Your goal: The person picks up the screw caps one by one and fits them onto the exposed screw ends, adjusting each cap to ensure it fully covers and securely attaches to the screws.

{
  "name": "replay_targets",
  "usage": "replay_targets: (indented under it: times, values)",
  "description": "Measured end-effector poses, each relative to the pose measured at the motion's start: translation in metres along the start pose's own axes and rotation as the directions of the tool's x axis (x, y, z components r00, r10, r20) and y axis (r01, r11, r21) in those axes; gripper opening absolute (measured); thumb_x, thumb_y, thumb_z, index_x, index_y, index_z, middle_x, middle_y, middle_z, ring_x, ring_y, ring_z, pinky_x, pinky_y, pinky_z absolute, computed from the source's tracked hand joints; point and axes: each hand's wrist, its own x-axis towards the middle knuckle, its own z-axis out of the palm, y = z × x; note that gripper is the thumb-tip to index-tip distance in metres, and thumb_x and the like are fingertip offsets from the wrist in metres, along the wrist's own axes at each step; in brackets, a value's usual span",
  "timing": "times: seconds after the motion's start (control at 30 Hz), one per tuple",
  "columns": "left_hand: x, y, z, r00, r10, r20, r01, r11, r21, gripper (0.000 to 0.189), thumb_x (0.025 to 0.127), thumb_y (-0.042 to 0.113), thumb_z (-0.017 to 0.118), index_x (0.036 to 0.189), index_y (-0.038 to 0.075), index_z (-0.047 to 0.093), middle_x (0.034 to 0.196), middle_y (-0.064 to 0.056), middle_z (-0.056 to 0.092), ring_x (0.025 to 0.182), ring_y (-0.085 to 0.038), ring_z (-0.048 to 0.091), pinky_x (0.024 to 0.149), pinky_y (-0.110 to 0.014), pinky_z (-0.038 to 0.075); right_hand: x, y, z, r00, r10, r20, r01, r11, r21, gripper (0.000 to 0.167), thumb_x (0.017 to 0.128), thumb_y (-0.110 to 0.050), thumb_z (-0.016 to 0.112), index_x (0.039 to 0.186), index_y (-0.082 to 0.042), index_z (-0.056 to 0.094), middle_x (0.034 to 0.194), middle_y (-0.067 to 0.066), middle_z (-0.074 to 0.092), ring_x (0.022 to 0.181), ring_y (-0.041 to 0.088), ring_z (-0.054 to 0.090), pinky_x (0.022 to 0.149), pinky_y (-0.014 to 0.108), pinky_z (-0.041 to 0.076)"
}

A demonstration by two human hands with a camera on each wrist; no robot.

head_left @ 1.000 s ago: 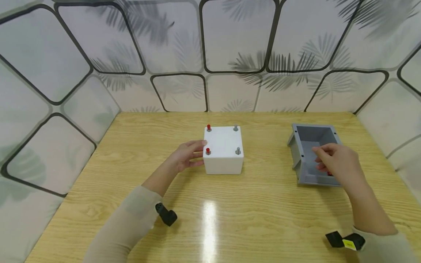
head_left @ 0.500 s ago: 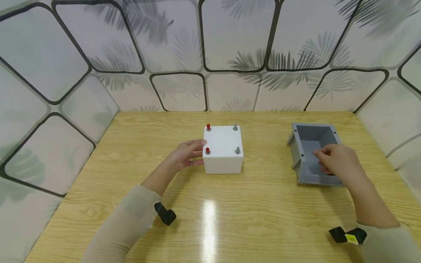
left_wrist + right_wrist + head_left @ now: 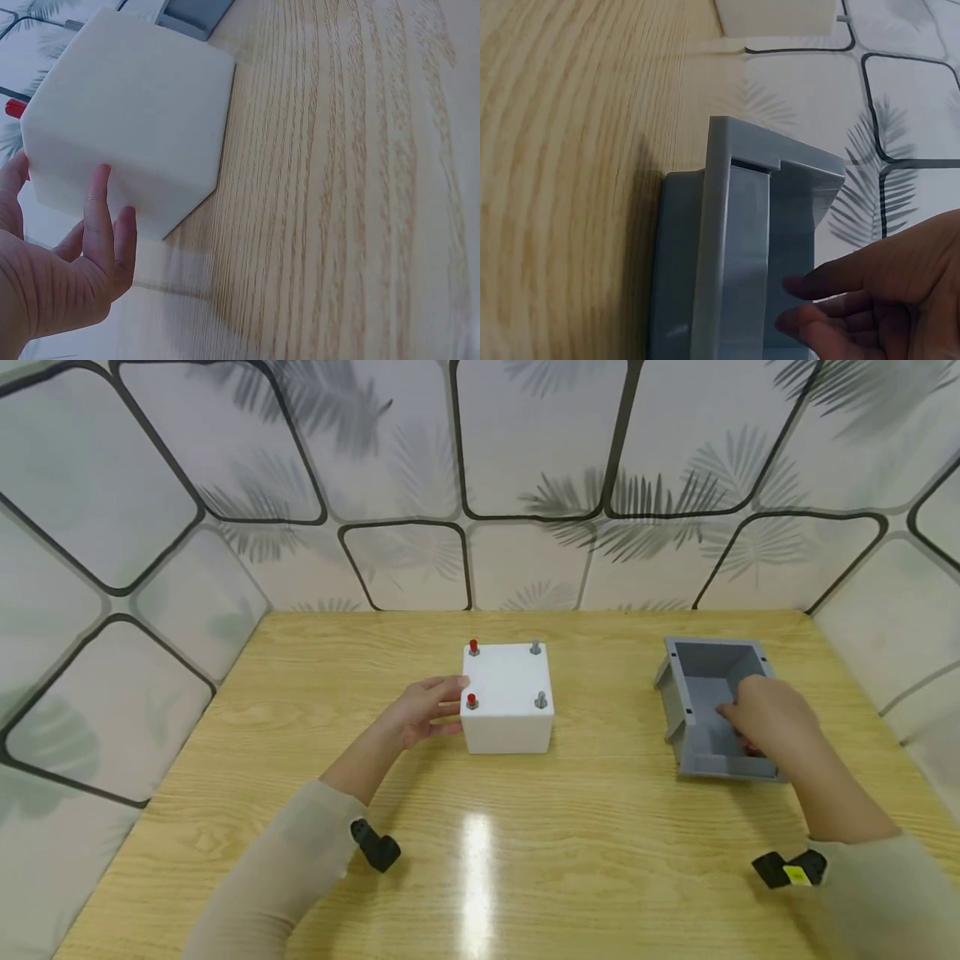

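A white box [image 3: 510,727] stands mid-table with metal posts at its top corners. Both left posts carry a red cap [image 3: 472,701]; both right posts are bare metal. My left hand [image 3: 431,712] rests against the box's left side, thumb at the top edge and fingers spread along the side. In the left wrist view the fingertips [image 3: 100,172] lie on its white face. My right hand [image 3: 776,718] reaches down into a grey bin [image 3: 678,710], with fingers bent and a gap between thumb and forefinger. A small red thing [image 3: 751,748] shows beneath it, partly hidden.
The wooden table [image 3: 600,860] runs back to a cloth wall [image 3: 540,568] printed with leaves and dark outlines. Wood lies between the box and the bin. A small black camera sits on each wrist, the left camera [image 3: 377,847] over the table.
My right hand has dipped deeper into the grey bin, its fingers bending downward and its forearm shifting forward. My left hand and the white box keep their places.
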Motion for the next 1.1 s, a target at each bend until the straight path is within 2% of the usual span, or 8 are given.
replay_targets:
  times: [0.2,0.4,0.53,0.63,0.83,1.03,1.1]
  values:
    - [0.000,0.001,-0.001,1.000,-0.001,-0.006,0.001,1.000,-0.005,0.058,0.090,0.036,0.063,0.139,0.012,0.044,0.134,-0.010,0.051,0.120,-0.026,0.052,0.087,-0.035,0.054,0.009,-0.003,-0.002,0.999,0.028,0.043,-0.026,0.999,-0.042,0.028,0.093,-0.011,0.053,0.066,-0.001,0.052,0.053,0.007,0.050,0.046,0.018,0.049,0.044,0.028,0.039]
    - [-0.001,0.000,0.000,1.000,0.003,-0.010,-0.003,1.000,-0.002,0.058,0.089,0.036,0.063,0.139,0.013,0.044,0.134,-0.010,0.050,0.120,-0.026,0.052,0.084,-0.033,0.055,0.014,0.000,0.001,0.997,0.030,0.067,-0.025,0.997,-0.075,0.027,0.091,-0.005,0.050,0.064,-0.001,0.052,0.057,0.010,0.050,0.046,0.019,0.049,0.041,0.028,0.039]
    - [-0.001,0.000,0.000,1.000,0.008,-0.011,-0.008,1.000,0.001,0.058,0.089,0.036,0.063,0.139,0.013,0.044,0.134,-0.010,0.050,0.120,-0.026,0.052,0.084,-0.033,0.055,0.017,0.002,0.003,0.995,0.047,0.088,-0.038,0.994,-0.102,0.024,0.090,0.001,0.042,0.068,0.000,0.053,0.063,0.014,0.051,0.053,0.024,0.050,0.044,0.034,0.041]
    - [-0.002,-0.001,0.000,1.000,0.012,-0.011,-0.012,1.000,0.002,0.057,0.090,0.036,0.063,0.139,0.013,0.044,0.134,-0.011,0.050,0.120,-0.027,0.052,0.084,-0.033,0.055,0.021,0.002,0.005,0.992,0.079,0.103,-0.067,0.991,-0.118,0.024,0.090,0.004,0.038,0.074,0.002,0.055,0.069,0.018,0.054,0.060,0.028,0.051,0.050,0.044,0.044]
    - [-0.003,-0.001,0.000,1.000,0.007,-0.005,-0.007,1.000,-0.001,0.056,0.090,0.035,0.062,0.139,0.013,0.044,0.135,-0.011,0.050,0.120,-0.027,0.052,0.086,-0.034,0.055,0.028,0.005,0.008,0.989,0.116,0.087,-0.102,0.983,-0.154,0.021,0.091,0.004,0.038,0.087,0.008,0.058,0.085,0.030,0.058,0.069,0.034,0.053,0.059,0.059,0.048]
    - [-0.003,0.001,0.001,1.000,-0.003,-0.015,0.003,1.000,-0.002,0.056,0.090,0.036,0.062,0.138,0.013,0.045,0.134,-0.010,0.050,0.119,-0.026,0.052,0.085,-0.034,0.055,0.033,0.008,0.015,0.992,0.116,0.054,-0.103,0.976,-0.192,0.025,0.093,0.002,0.037,0.081,0.005,0.058,0.084,0.029,0.059,0.069,0.033,0.054,0.051,0.049,0.047]
    - [-0.002,0.001,0.001,1.000,-0.004,-0.017,0.004,1.000,-0.001,0.056,0.090,0.035,0.063,0.138,0.013,0.045,0.134,-0.010,0.051,0.119,-0.026,0.053,0.085,-0.034,0.055,0.034,0.008,0.017,0.991,0.124,0.046,-0.112,0.972,-0.207,0.024,0.093,0.001,0.038,0.082,0.005,0.058,0.086,0.031,0.059,0.070,0.035,0.056,0.051,0.049,0.047]
